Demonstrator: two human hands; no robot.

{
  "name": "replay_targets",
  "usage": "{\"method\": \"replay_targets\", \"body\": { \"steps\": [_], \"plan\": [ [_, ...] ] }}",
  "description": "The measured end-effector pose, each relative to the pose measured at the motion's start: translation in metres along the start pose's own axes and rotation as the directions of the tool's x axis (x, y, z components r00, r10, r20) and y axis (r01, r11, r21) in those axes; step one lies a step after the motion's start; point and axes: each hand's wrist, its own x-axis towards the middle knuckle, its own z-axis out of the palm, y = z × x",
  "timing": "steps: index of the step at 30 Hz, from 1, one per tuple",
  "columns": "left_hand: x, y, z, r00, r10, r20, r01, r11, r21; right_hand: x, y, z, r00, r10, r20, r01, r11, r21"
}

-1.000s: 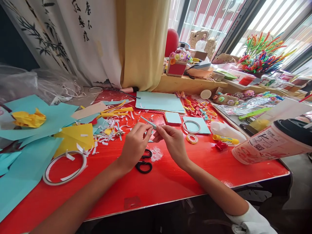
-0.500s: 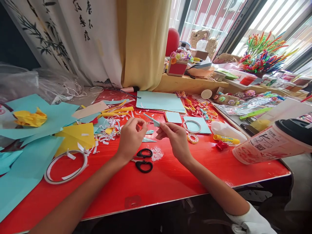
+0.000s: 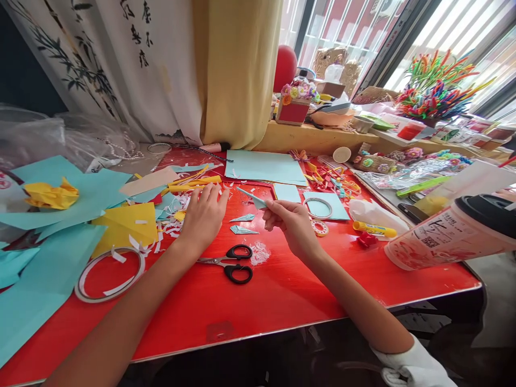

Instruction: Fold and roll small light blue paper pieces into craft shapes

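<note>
Between the thumb and fingers of my right hand is a narrow, pointed piece of folded light blue paper, its thin tip aimed up and left. My left hand hovers over the table near the paper scraps, palm down, fingers stretched out, holding nothing. On the red table below lie two more folded blue paper pieces, an upper one and a lower one. Black-handled scissors rest nearer to me, beside a small heap of whitish shreds.
A roll of white tape and yellow paper lie at left by large blue sheets. Blue paper squares, a tape ring and a yellow glue stick sit at right, near a large lidded cup.
My left hand has moved left, away from the folded paper, and its fingers have opened out. My right hand still holds the paper in nearly the same place.
</note>
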Motion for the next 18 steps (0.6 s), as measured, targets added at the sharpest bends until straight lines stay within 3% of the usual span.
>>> {"method": "replay_targets", "body": {
  "steps": [2, 5, 7, 12, 18],
  "plan": [
    [0.001, 0.001, -0.003, 0.999, -0.032, -0.035, 0.031, 0.999, -0.037, 0.001, 0.0, -0.001, 1.0, 0.015, 0.012, -0.016, 0.999, 0.029],
    [0.005, 0.005, -0.009, 0.975, -0.111, -0.193, 0.098, 0.992, -0.08, 0.002, 0.001, -0.002, 0.997, 0.065, 0.029, -0.067, 0.995, 0.067],
    [0.008, 0.008, -0.015, 0.964, -0.066, -0.256, 0.045, 0.995, -0.088, 0.003, 0.001, -0.003, 0.992, 0.114, 0.053, -0.119, 0.989, 0.09],
    [0.007, 0.012, -0.021, 0.952, 0.245, -0.182, -0.266, 0.959, -0.1, 0.004, 0.005, -0.004, 0.977, 0.174, 0.123, -0.185, 0.98, 0.075],
    [0.004, 0.011, -0.016, 0.953, 0.258, -0.158, -0.285, 0.942, -0.176, 0.005, 0.008, -0.006, 0.976, 0.147, 0.16, -0.131, 0.986, -0.106]
  ]
}}
